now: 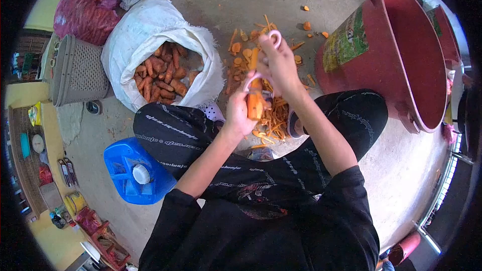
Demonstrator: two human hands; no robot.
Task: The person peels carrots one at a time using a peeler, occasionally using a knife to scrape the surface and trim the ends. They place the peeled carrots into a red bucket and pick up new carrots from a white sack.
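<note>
Hands (241,113) between sack (129,45) and tub (359,73)

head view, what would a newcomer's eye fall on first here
Probably the big red tub at the right, then the white sack at the upper left, its open mouth showing carrots. The blue jug beside the left knee also stands out. Near the centre, the bright orange carrot in the left hand likely draws the eye too.
</note>
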